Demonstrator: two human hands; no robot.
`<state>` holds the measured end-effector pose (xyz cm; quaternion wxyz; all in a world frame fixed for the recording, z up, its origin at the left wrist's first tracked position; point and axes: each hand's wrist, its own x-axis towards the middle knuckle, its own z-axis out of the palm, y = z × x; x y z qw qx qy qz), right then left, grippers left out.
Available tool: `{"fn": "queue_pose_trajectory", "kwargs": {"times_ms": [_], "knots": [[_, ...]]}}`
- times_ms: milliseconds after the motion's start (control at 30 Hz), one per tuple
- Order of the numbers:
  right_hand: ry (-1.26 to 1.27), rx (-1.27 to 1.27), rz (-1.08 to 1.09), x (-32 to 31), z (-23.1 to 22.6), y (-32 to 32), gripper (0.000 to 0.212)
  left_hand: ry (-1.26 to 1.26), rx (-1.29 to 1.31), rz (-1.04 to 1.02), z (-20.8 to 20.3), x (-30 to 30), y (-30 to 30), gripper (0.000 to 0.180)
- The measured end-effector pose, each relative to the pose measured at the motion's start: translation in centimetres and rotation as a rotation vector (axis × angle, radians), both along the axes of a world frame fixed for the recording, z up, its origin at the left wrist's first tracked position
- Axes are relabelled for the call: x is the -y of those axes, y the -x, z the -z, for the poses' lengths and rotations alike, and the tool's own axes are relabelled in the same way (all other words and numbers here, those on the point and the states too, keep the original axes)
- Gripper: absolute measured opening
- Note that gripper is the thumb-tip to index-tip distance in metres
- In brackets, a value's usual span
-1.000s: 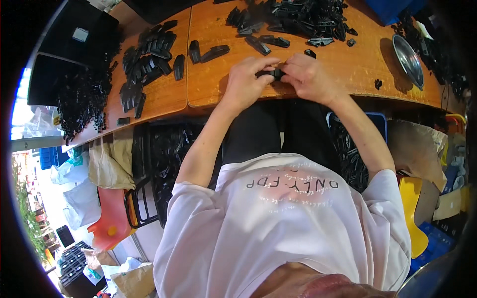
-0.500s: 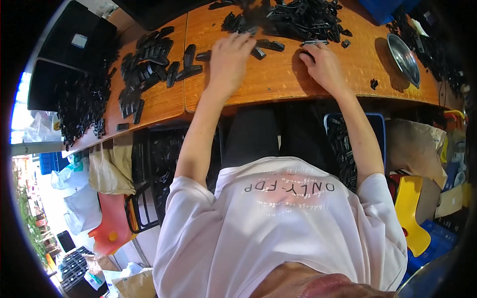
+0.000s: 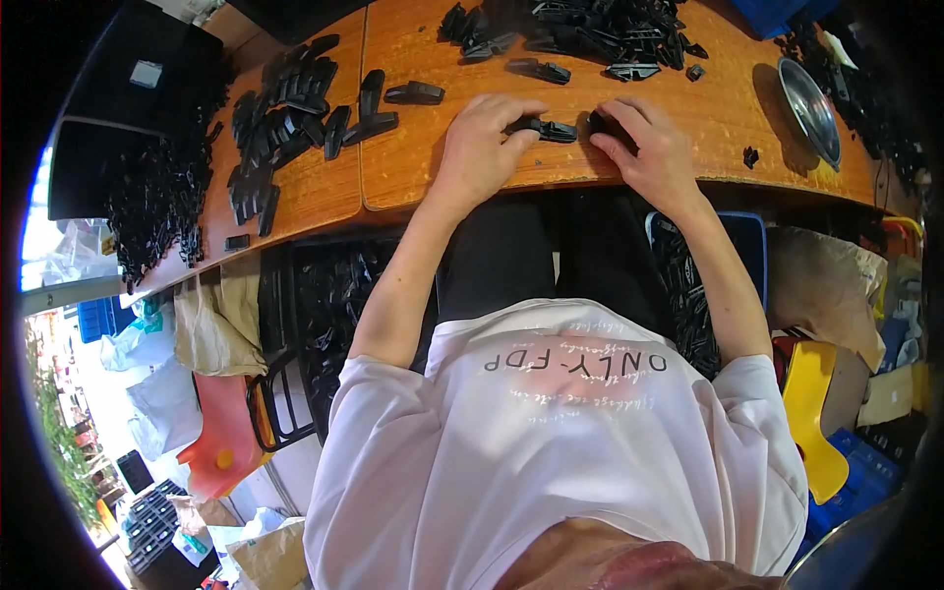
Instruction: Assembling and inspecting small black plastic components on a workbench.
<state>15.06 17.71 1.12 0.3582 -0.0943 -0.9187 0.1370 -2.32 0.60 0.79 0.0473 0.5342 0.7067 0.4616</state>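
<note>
My left hand (image 3: 482,146) is closed on one end of a long, narrow black plastic part (image 3: 559,132) near the table's front edge. The part's free end points right, toward my right hand (image 3: 649,146). That hand has its fingers and thumb curled together around something dark, mostly hidden by the fingers. Just beyond both hands lie a single black plastic piece (image 3: 541,70) and a shiny-edged one (image 3: 632,72). Farther back spreads a large heap of similar black parts (image 3: 610,29).
Stacked black parts (image 3: 295,98) cover the left of the wooden table (image 3: 433,177). A metal bowl (image 3: 811,113) stands tilted at the right, with a small black bit (image 3: 750,157) near it. Below the table edge, a blue-rimmed bin (image 3: 765,258) of black parts sits beside my right forearm.
Both hands have drawn back toward the table's front edge and closer together. My left hand has brought a black plastic part along; my right hand has left the shiny-edged piece by the heap.
</note>
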Motion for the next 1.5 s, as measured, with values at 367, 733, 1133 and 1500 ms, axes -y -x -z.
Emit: {"fn": "queue_pose_trajectory", "kwargs": {"times_ms": [367, 733, 1133, 1500], "knots": [[0.081, 0.191, -0.209, 0.2, -1.2, 1.1, 0.017, 0.06, 0.214, 0.008, -0.2, 0.0, -0.2, 0.034], [0.086, 0.188, -0.293, -0.7, -0.8, 1.1, 0.014, 0.102, 0.217, 0.026, -1.0, 0.0, -0.4, 0.034], [-0.086, 0.017, 0.191, -8.0, 1.2, -0.1, 0.018, 0.055, -0.496, -0.397, -0.5, 3.9, 3.3, 0.036], [-0.013, 0.441, 0.401, -12.5, -0.7, -0.4, 0.024, 0.041, -0.514, -0.138, 0.3, -5.0, 2.7, 0.031]]}}
